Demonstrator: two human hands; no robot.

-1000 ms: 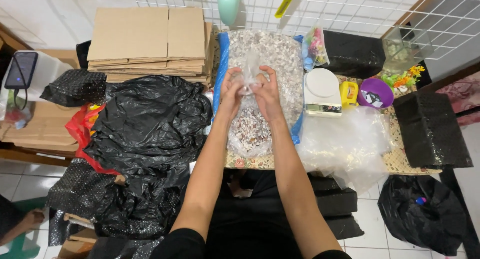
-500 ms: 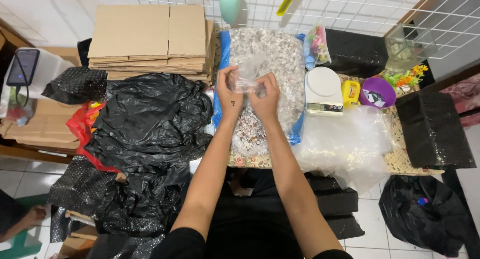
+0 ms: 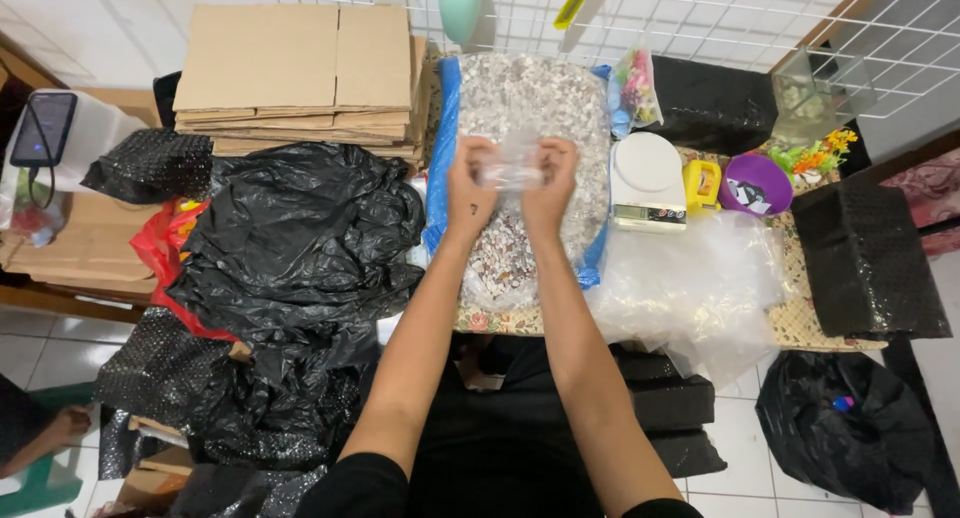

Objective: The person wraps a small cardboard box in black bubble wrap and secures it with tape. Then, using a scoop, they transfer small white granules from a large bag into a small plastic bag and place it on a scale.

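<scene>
I am holding a small clear plastic bag [image 3: 512, 163] up between both hands, above the big bag of mixed pebbles [image 3: 525, 168] lying open on the tabletop [image 3: 800, 323]. My left hand [image 3: 470, 183] is pinching the bag's left edge and my right hand [image 3: 550, 183] is pinching its right edge, fingers pressed together on the thin film — holding it that way is pulling the film taut between my two grips. I cannot tell what, if anything, is inside; the film is crinkled and glossy, and it is blurring against the speckled white, grey and brown pebbles behind it.

The pebble bag is sitting in a blue-edged sack with its mouth spread wide, directly in front of me and within easy reach. Just to its right a white kitchen scale [image 3: 648, 183] is resting flat with its display facing me, and beside that a loose heap of soft clear plastic bags [image 3: 690, 283] is spilling over the edge. To the left, crumpled black plastic bags [image 3: 300, 243] are piling up, shiny and wrinkled, with a stack of flattened cardboard boxes [image 3: 300, 73] behind them — stiff, matte and square-cornered.
</scene>
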